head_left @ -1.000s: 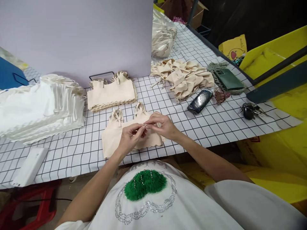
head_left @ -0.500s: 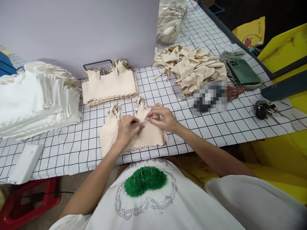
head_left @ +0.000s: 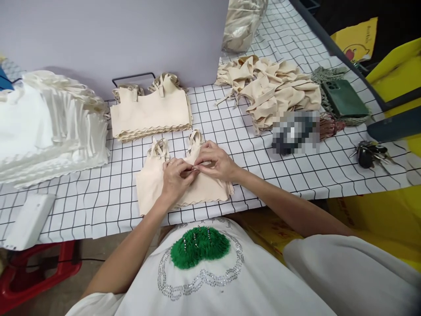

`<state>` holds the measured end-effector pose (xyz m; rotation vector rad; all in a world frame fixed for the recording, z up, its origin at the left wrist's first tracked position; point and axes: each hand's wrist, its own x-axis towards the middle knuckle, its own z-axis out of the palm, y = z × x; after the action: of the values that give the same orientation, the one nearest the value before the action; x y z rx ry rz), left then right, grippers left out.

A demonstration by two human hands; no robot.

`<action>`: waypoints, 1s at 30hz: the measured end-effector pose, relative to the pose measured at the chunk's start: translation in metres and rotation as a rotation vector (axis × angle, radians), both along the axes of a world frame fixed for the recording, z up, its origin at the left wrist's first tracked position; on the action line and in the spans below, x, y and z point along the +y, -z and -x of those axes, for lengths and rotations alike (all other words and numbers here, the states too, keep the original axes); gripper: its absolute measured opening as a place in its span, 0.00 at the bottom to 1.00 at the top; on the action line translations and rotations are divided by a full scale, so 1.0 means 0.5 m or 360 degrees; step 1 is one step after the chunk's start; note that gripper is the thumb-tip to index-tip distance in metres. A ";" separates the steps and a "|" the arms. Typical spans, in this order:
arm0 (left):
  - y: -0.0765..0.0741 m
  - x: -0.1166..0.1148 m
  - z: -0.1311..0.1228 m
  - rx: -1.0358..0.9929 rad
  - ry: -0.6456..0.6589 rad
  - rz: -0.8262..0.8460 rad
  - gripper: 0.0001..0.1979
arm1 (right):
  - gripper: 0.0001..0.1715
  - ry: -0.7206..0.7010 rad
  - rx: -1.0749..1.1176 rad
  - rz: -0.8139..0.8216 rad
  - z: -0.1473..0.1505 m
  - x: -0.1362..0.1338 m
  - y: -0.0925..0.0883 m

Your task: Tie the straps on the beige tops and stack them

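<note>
A small stack of beige crop tops (head_left: 149, 191) lies flat on the checked table (head_left: 263, 171) right in front of me. My left hand (head_left: 176, 177) rests on the top one, fingers pinched at its upper edge. My right hand (head_left: 215, 161) meets it there, fingertips pinched on a small thin pin-like item (head_left: 195, 167) that I cannot name. Both hands touch each other over the garment's neckline, between its two strap loops.
A second beige stack (head_left: 151, 115) sits behind, against a lilac board (head_left: 115, 39). White folded garments (head_left: 49, 127) lie left, a loose beige heap (head_left: 276, 90) right. A green phone (head_left: 344, 98), keys (head_left: 370, 153), a white box (head_left: 28, 221) and a bag (head_left: 243, 22) are around.
My hands came down from a raised pinch onto the top garment and drew together at its neckline. The view shifted slightly to the left and down.
</note>
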<state>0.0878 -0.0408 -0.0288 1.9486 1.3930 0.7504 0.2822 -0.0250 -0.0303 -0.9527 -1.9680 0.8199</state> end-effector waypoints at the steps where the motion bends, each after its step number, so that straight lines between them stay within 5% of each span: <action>1: 0.001 0.000 0.000 0.0020 0.0007 -0.0006 0.06 | 0.05 -0.0002 0.0013 -0.0003 0.000 0.000 0.002; 30: 0.004 -0.003 -0.005 0.0300 0.0026 -0.0235 0.06 | 0.06 -0.0039 0.0075 -0.0094 -0.001 0.002 0.015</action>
<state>0.0902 -0.0421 -0.0305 2.1911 1.4652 0.6937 0.2830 -0.0242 -0.0380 -0.8690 -1.9563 0.7865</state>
